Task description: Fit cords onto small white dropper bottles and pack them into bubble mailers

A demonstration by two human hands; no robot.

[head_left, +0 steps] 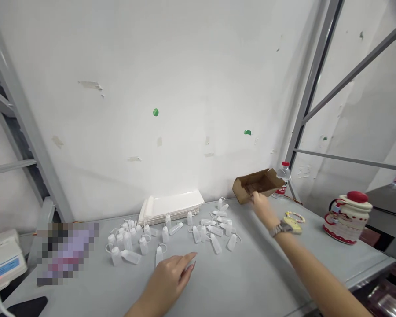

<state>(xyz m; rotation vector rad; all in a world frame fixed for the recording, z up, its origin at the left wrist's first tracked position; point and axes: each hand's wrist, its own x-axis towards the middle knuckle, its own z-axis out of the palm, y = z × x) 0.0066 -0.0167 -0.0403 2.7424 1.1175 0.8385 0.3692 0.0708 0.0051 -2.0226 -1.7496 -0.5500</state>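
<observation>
My left hand is low over the grey table, its fingers stretched to the right and thumb a little apart, with nothing visible in it. Just beyond it stands a small translucent squeeze bottle with a looped cap strap. Several more such bottles cluster to the left, some upright and some lying, and others are scattered to the right. With its arm reaching forward, my right hand grips the near edge of a brown open cardboard box, which is tilted near the wall. My right fingertips are partly hidden.
A stack of white sheets or flat boxes lies against the wall. On the right are a water bottle, a beaded bracelet, a yellow item and a decorated jug. A white device sits far left.
</observation>
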